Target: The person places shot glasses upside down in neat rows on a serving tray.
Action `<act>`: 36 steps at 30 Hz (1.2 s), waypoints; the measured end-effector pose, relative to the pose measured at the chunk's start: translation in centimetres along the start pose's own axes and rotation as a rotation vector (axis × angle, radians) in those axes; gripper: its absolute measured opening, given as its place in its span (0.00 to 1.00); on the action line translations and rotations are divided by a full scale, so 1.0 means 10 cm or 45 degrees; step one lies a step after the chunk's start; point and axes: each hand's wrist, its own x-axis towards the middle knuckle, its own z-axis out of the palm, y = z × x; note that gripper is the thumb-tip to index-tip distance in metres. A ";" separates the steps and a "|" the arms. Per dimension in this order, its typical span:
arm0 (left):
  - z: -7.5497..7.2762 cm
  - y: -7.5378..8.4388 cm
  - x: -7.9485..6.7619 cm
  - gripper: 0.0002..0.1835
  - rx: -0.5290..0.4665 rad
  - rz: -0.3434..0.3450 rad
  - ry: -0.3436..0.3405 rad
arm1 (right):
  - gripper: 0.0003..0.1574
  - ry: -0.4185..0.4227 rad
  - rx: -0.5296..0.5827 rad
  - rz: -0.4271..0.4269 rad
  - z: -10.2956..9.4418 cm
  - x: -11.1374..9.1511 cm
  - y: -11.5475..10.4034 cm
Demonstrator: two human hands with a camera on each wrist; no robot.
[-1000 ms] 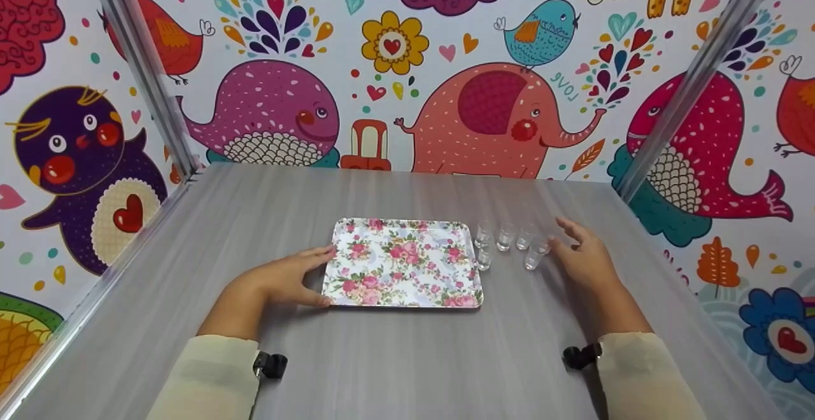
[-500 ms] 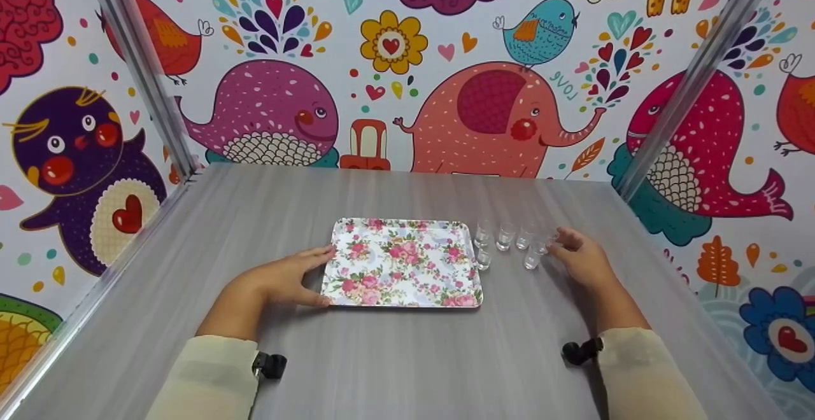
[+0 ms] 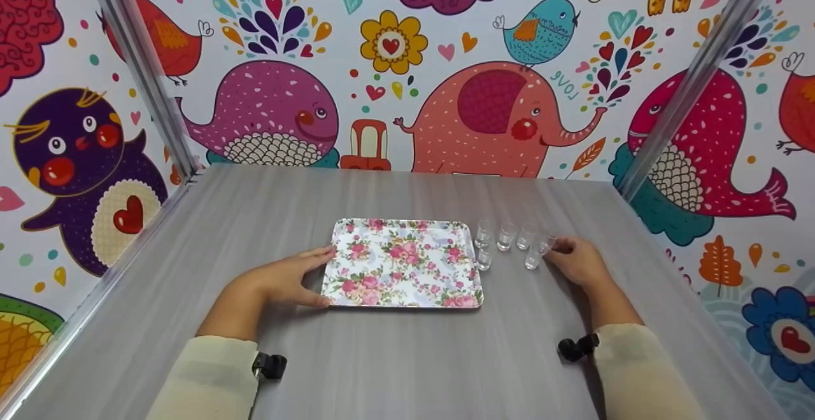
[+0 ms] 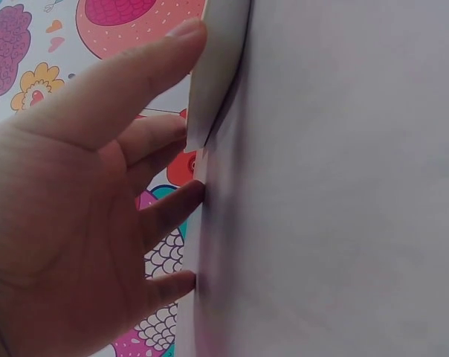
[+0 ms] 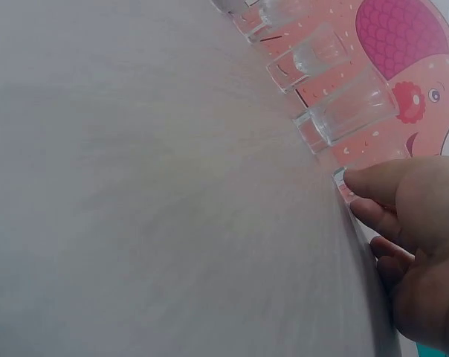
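Nearest, two cream sleeves (image 3: 207, 375), both cut off at the bottom edge, each w/ a small blk wrist unit (image 3: 272, 366) by the cuff. Beyond them, grey desk (image 3: 407, 363), its near edge out of view. L hand (image 3: 286, 280): fingers relaxed and spread, approx. straight, against the L side of the floral tray (image 3: 404, 264), thumb at the near L corner. Tray lies mid-desk, long side toward the person. In the L wrist view the tray is a pale edge-on strip, cut off at top, pattern hidden; exact finger contacts hard to make out.

R hand (image 3: 581, 264), to the R of the tray: thumb & forefinger pinch the rightmost clear glass (image 3: 547, 243), mostly hidden behind the thumb in the R wrist view, only a bit of its base showing; other fingers curled, partly covered. Remaining small glasses (image 3: 506, 237), approx. five, stand between tray and R hand, two just beside the tray's R edge (touching or not, can't tell). Rims faint vs. grey; one overlaps the pinched glass. In the R wrist view the uppermost are cut off.

At the back, metal posts (image 3: 143, 70) L & R, tops cropped; behind, cartoon-print wall (image 3: 395, 98) w/ elephant, whales, birds etc., its outer motifs cut at the frame.
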 end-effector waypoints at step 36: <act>-0.02 0.01 -0.01 0.58 0.018 0.041 -0.008 | 0.40 0.009 0.488 0.326 -0.16 -0.09 -0.51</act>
